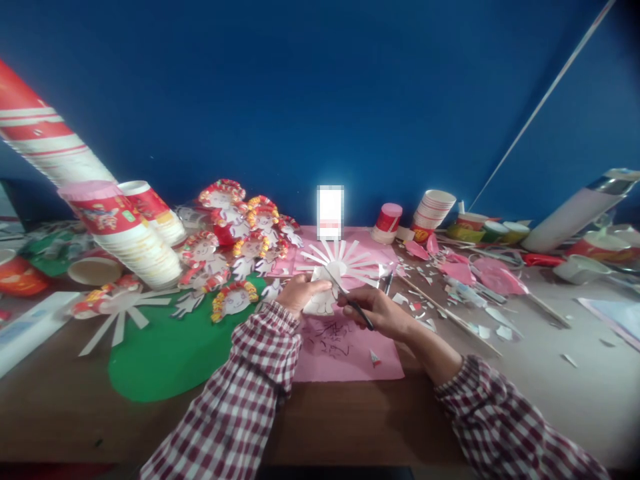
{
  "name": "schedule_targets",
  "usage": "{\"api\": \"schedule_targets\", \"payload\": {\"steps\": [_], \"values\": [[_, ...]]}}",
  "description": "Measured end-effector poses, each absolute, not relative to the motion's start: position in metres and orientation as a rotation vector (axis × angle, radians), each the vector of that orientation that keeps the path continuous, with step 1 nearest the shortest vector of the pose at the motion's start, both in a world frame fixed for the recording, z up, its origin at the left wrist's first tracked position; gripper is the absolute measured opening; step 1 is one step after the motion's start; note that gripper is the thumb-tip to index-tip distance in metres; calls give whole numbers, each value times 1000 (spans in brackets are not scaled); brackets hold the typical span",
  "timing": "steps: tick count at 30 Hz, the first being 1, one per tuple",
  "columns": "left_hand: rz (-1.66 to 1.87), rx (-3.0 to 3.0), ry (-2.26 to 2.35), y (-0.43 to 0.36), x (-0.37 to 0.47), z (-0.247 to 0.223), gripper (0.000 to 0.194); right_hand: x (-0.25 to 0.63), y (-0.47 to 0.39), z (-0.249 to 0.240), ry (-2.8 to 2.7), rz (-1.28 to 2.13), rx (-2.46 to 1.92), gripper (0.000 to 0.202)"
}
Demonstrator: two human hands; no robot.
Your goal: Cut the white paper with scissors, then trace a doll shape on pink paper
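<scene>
My left hand [303, 293] pinches a white paper cup [320, 305] whose wall is cut into long strips [357, 257] that fan out like rays. Drawn lines seem to mark the paper's lower part. In my right hand [380, 310] is a pair of scissors [361, 313] with black handles, its blades against the paper near my left thumb. Below both hands lies a pink paper sheet [350, 363] with dark handwriting and a small scrap on it.
Finished-looking paper dolls with curled red and yellow hair [235, 300] crowd the left, beside a green sheet [160, 367]. Stacked paper cups [135, 247] lean at far left. Paper scraps [484, 331], wooden sticks [450, 317] and pink pieces [457, 270] litter the right. A blue wall [280, 100] stands behind.
</scene>
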State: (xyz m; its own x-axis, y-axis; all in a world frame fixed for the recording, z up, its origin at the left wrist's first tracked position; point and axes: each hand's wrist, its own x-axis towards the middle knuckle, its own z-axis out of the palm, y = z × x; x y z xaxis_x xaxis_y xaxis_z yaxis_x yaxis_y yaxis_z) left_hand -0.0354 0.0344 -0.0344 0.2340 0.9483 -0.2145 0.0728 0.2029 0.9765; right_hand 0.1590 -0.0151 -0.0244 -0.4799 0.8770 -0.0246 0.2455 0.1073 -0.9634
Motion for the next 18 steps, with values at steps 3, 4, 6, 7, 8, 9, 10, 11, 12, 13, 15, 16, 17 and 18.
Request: {"api": "schedule_targets", "payload": {"steps": [3, 4, 6, 7, 8, 9, 10, 11, 12, 13, 15, 16, 17, 18], "values": [[833, 1188, 1131, 33, -36, -30, 22, 159, -15, -24, -1811, 1407, -1094, 36], [832, 1187, 1128, 32, -36, -28, 21, 159, -15, -24, -1812, 1410, -1096, 36], [830, 1188, 1137, 32, -36, -26, 19, 159, -15, -24, -1809, 1412, -1098, 35], [826, 1188, 1143, 32, -36, -25, 19, 159, -15, -24, -1806, 1411, -1098, 35], [823, 1188, 1149, 32, -36, -25, 19, 159, -16, -24, -1805, 1409, -1096, 35], [820, 1186, 1152, 32, -36, -25, 19, 159, -16, -24, -1805, 1406, -1093, 34], [817, 1182, 1151, 32, -36, -25, 19, 159, -16, -23, -1808, 1404, -1089, 34], [814, 1178, 1149, 33, -37, -25, 19, 159, -16, -23, -1811, 1403, -1087, 34], [812, 1175, 1146, 33, -37, -25, 19, 158, -16, -23, -1814, 1403, -1085, 34], [809, 1173, 1142, 33, -37, -25, 19, 158, -16, -23, -1816, 1403, -1085, 34], [805, 1171, 1141, 33, -37, -25, 19, 158, -16, -23, -1817, 1400, -1087, 34], [804, 1172, 1144, 33, -37, -25, 19, 158, -16, -23, -1817, 1399, -1087, 35], [801, 1173, 1146, 33, -38, -25, 19, 158, -16, -24, -1816, 1398, -1086, 35], [799, 1174, 1147, 33, -38, -25, 19, 159, -16, -25, -1817, 1399, -1085, 35]]}}
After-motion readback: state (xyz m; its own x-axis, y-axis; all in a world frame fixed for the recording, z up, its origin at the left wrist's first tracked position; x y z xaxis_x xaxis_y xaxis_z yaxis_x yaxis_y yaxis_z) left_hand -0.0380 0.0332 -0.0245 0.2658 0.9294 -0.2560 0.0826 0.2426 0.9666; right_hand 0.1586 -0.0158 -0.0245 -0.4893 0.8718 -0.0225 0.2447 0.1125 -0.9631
